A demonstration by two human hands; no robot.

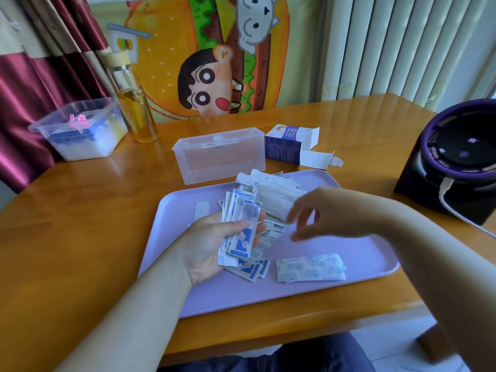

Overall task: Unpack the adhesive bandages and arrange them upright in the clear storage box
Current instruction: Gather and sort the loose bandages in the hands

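Note:
My left hand [212, 245] lies palm up over the lilac tray [335, 267] and holds a stack of blue-and-white adhesive bandages [241, 224], thumb pressed on top. My right hand [322, 213] hovers just right of the stack, blurred, fingers loosely spread and holding nothing. More bandages [271, 189] lie heaped on the tray behind the hands. A pale wrapped strip of bandages [311, 267] lies flat at the tray's front right. The clear storage box [218, 154] stands behind the tray, lid closed. The opened bandage carton [288, 143] lies to its right.
A glass bottle [135, 103] with yellow liquid and a clear tub [80, 130] of supplies stand at the back left of the wooden table [80, 237]. A black and purple device [456, 157] with a white cable sits at the right edge.

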